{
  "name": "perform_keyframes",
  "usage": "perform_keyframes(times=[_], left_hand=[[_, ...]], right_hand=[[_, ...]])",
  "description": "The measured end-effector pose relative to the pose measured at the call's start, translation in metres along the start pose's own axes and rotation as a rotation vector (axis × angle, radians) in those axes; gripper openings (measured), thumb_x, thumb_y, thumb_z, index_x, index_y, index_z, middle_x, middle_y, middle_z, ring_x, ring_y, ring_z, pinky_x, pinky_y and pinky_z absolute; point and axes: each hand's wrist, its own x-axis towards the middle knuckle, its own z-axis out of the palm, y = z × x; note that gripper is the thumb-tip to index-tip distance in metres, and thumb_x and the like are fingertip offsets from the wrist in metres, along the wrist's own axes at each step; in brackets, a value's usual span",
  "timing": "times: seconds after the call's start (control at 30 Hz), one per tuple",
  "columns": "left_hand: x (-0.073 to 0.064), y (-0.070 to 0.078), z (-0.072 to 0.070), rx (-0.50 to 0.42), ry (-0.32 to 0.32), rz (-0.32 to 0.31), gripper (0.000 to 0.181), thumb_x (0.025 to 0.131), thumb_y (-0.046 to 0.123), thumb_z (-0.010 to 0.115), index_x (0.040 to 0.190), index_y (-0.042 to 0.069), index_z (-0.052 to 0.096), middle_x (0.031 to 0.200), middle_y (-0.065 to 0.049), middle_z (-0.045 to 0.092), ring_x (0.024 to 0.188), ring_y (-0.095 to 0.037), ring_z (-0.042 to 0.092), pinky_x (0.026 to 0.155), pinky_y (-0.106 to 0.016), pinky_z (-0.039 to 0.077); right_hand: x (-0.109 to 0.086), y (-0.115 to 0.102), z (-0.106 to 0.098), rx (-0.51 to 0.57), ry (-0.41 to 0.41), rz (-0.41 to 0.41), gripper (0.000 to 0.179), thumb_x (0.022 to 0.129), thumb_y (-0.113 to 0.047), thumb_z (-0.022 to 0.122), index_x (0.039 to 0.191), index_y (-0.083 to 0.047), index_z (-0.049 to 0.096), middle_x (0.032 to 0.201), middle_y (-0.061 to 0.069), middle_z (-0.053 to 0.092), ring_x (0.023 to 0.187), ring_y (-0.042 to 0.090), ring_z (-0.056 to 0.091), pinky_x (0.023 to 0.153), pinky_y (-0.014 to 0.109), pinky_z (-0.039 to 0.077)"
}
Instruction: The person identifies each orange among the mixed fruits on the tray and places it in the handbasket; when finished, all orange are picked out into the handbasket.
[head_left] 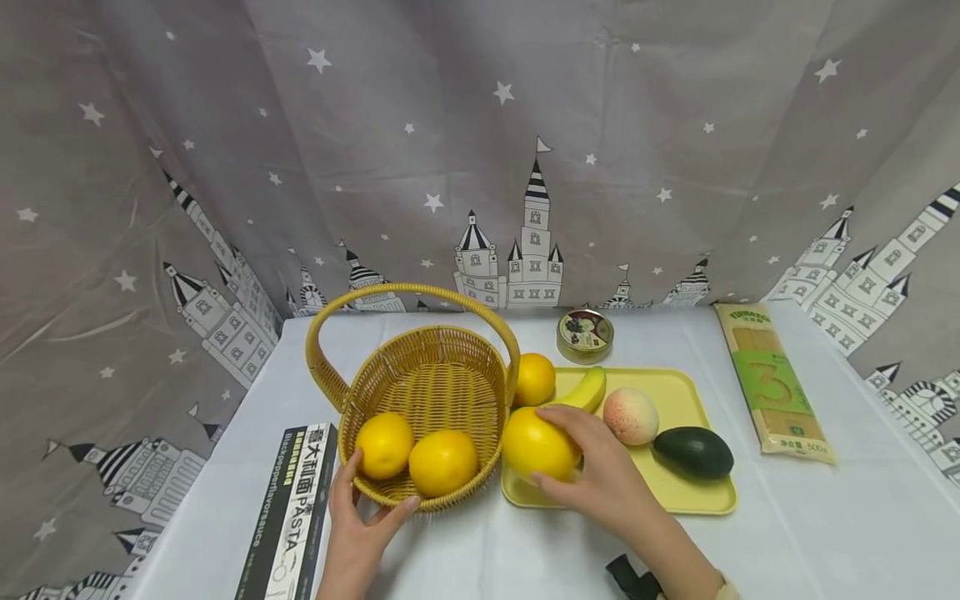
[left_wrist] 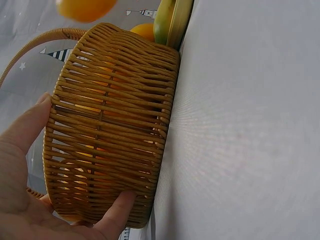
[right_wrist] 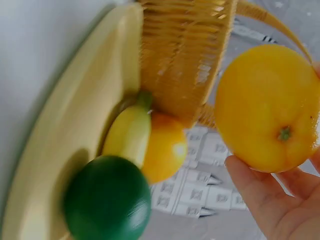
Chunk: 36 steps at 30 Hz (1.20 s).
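**“PASTA” and a Big “3” in Print**

A box (head_left: 288, 517) at left reads “PASTA” and “意大利面”, with “Blackpepper flavor” in smaller type on its dark strip. At right, a packet (head_left: 776, 383) shows a large “3” on green and “500g” near its lower end. The label on the round tin (head_left: 585, 335) is too small to read.

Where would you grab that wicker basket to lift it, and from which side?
Probably the middle of the handle, with the grip coming down from above. It is a slim arch joined to both sides of the basket, rising over the open top. The two oranges inside lie toward the front, so it may tip toward you.
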Motion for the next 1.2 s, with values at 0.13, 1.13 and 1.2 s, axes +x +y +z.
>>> perform_keyframes(times=[0.13, 1.13, 1.2], left_hand=[[0.0, 0.0, 0.0, -0.003, -0.002, -0.002, 0.105, 0.081, 0.018, 0.08, 0.155, 0.014, 0.006, 0.157, -0.018, -0.006, 0.14, -0.048, 0.009, 0.104, -0.044, 0.041], [0.0, 0.002, 0.002, -0.019, -0.003, -0.025, 0.104, 0.082, 0.016, 0.079, 0.155, 0.014, 0.005, 0.156, -0.018, -0.007, 0.14, -0.049, 0.009, 0.103, -0.044, 0.041], [0.0, 0.002, 0.002, -0.02, -0.005, -0.015, 0.104, 0.082, 0.016, 0.079, 0.155, 0.014, 0.006, 0.156, -0.018, -0.006, 0.14, -0.048, 0.009, 0.103, -0.043, 0.041]], right_hand=[[0.008, -0.012, 0.005, 0.084, -0.001, -0.004, 0.066, 0.071, -0.024, 0.085, 0.131, -0.023, 0.057, 0.135, -0.009, 0.051, 0.12, 0.014, 0.049, 0.097, 0.037, 0.052], [0.099, -0.016, 0.103, 0.013, -0.086, -0.024, 0.064, 0.083, -0.033, 0.075, 0.138, -0.015, 0.05, 0.138, 0.002, 0.049, 0.126, 0.022, 0.044, 0.105, 0.038, 0.044], [0.102, -0.015, 0.105, -0.003, -0.1, -0.017, 0.064, 0.083, -0.034, 0.075, 0.138, -0.015, 0.05, 0.139, 0.002, 0.05, 0.125, 0.023, 0.045, 0.104, 0.038, 0.045]])
